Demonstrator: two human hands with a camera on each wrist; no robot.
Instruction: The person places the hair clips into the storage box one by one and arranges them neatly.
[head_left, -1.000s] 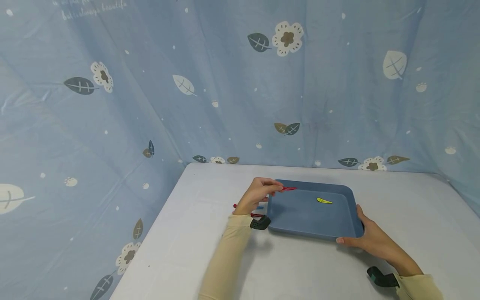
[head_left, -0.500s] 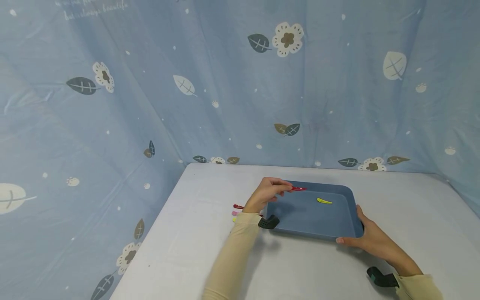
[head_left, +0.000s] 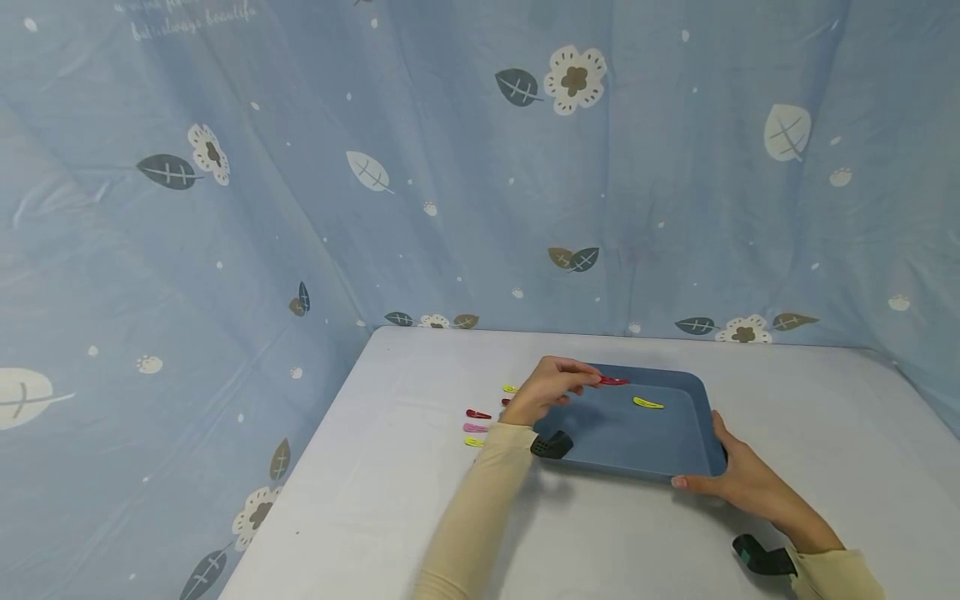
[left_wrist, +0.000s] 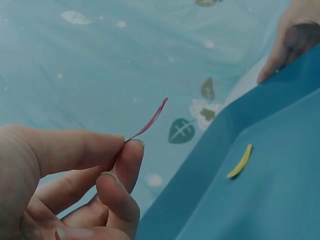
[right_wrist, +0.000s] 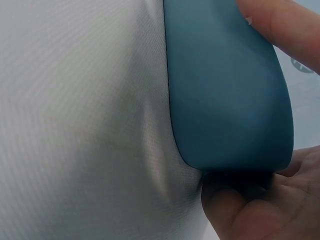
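Note:
My left hand (head_left: 557,387) pinches a red snap hair clip (head_left: 614,381) between thumb and fingertips, above the far left part of a blue-grey tray (head_left: 622,471). In the left wrist view the red clip (left_wrist: 150,122) points up and away from the fingertips. A yellow hair clip (head_left: 648,403) lies on the tray floor, right of the left hand. At the tray's near right corner, my right hand (head_left: 738,475) grips the rim, thumb along the front side and fingers at the right side. The right wrist view shows the tray's outer wall (right_wrist: 230,100) between thumb and fingers.
Several more hair clips lie on the white tabletop (head_left: 360,500) left of the tray, among them a dark red clip (head_left: 477,414), a pink clip (head_left: 475,428) and a yellow clip (head_left: 474,442). The left forearm partly covers this group. A patterned blue curtain (head_left: 450,167) stands behind the table.
My left hand has moved right over the tray with the red hair clip, uncovering more clips on the table. The right hand and tray stay about where they were.

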